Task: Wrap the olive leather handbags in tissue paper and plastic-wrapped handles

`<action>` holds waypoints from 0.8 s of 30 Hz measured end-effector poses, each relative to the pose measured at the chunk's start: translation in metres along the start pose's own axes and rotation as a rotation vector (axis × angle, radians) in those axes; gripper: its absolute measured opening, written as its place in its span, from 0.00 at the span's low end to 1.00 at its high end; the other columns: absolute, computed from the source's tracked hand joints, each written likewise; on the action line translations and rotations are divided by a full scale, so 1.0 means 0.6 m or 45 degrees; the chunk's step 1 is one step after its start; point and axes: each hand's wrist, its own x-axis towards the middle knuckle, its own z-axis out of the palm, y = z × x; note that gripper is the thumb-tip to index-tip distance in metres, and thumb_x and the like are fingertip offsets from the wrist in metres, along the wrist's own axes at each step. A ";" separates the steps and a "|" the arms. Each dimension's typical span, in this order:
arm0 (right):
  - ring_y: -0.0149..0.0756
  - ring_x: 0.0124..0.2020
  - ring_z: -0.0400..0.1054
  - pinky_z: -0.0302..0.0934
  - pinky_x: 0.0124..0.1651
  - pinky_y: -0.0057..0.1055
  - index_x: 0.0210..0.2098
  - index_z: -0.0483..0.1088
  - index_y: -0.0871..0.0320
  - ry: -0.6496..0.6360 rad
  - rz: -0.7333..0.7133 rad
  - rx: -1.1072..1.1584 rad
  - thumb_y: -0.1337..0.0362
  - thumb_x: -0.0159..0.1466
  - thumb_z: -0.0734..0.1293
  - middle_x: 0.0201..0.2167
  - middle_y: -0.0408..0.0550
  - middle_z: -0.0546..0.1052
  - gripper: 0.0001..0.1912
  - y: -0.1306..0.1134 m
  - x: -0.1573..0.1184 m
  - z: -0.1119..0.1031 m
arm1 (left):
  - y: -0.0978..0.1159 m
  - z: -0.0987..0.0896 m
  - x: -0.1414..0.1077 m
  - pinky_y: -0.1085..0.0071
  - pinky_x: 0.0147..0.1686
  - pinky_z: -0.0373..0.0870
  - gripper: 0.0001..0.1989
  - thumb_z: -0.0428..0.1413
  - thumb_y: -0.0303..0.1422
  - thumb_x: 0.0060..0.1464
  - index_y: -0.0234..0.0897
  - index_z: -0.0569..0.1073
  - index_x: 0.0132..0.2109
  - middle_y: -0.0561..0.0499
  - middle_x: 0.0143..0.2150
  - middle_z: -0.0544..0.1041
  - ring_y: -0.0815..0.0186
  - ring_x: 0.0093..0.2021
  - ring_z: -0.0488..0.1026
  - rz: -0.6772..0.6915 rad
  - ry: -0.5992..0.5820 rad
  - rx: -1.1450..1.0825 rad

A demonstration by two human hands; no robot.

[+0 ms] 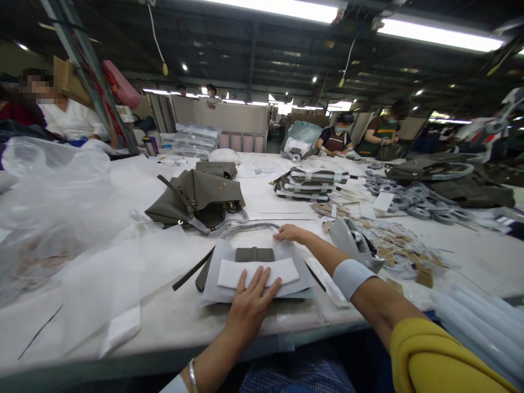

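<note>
A dark olive bag (201,277) lies flat near the table's front edge, mostly hidden under a thin white sheet (219,254). A folded white pad (229,273) rests on the sheet, below a small olive flap or piece (254,254). My left hand (250,299) lies on the pad with its fingers spread. Beyond the bag, my right hand (286,233) has its fingers closed at the right end of the wrapped, curved handle (245,226).
Another olive bag (204,196) sits behind, left of a stack of wrapped bags (311,183). A grey tape dispenser (352,243) stands right, near scattered tags (399,245). Plastic sheets (53,202) cover the left. Other people work beyond the table.
</note>
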 end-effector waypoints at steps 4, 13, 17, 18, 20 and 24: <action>0.34 0.37 0.73 0.63 0.39 0.26 0.36 0.72 0.61 -0.072 -0.111 0.277 0.61 0.56 0.74 0.33 0.47 0.80 0.12 0.012 -0.011 -0.012 | 0.001 -0.002 0.000 0.48 0.66 0.52 0.25 0.53 0.39 0.63 0.49 0.63 0.66 0.48 0.67 0.65 0.55 0.67 0.61 0.006 -0.020 -0.003; 0.31 0.35 0.72 0.64 0.38 0.26 0.47 0.67 0.60 -0.023 -0.323 0.779 0.58 0.54 0.75 0.33 0.44 0.76 0.25 0.010 -0.033 -0.013 | 0.002 -0.007 0.002 0.47 0.67 0.51 0.25 0.54 0.35 0.63 0.48 0.63 0.66 0.47 0.68 0.64 0.54 0.67 0.61 0.003 -0.071 -0.017; 0.34 0.41 0.73 0.67 0.45 0.30 0.53 0.68 0.59 0.005 -0.466 0.906 0.59 0.52 0.76 0.39 0.47 0.78 0.31 0.002 -0.068 -0.012 | 0.002 -0.007 0.003 0.48 0.67 0.51 0.26 0.55 0.36 0.62 0.49 0.63 0.66 0.49 0.68 0.64 0.55 0.67 0.61 -0.009 -0.080 -0.011; 0.35 0.42 0.74 0.68 0.47 0.32 0.56 0.66 0.58 0.004 -0.522 0.927 0.59 0.52 0.76 0.40 0.47 0.78 0.34 0.001 -0.083 -0.011 | 0.002 -0.006 0.003 0.48 0.67 0.51 0.26 0.55 0.36 0.62 0.50 0.63 0.66 0.49 0.68 0.64 0.56 0.67 0.61 -0.008 -0.079 -0.005; 0.37 0.42 0.76 0.69 0.50 0.36 0.62 0.61 0.57 0.020 -0.646 0.922 0.60 0.54 0.76 0.41 0.47 0.80 0.39 0.002 -0.121 -0.005 | 0.003 -0.005 0.002 0.49 0.68 0.50 0.27 0.55 0.35 0.62 0.50 0.62 0.66 0.49 0.68 0.64 0.56 0.67 0.61 -0.007 -0.076 0.004; 0.38 0.44 0.77 0.66 0.58 0.42 0.70 0.51 0.52 0.205 -0.783 0.631 0.63 0.63 0.70 0.39 0.44 0.83 0.40 0.013 -0.214 0.033 | 0.007 -0.003 0.002 0.48 0.68 0.50 0.26 0.54 0.34 0.62 0.49 0.62 0.66 0.48 0.68 0.64 0.56 0.67 0.61 -0.005 -0.063 0.032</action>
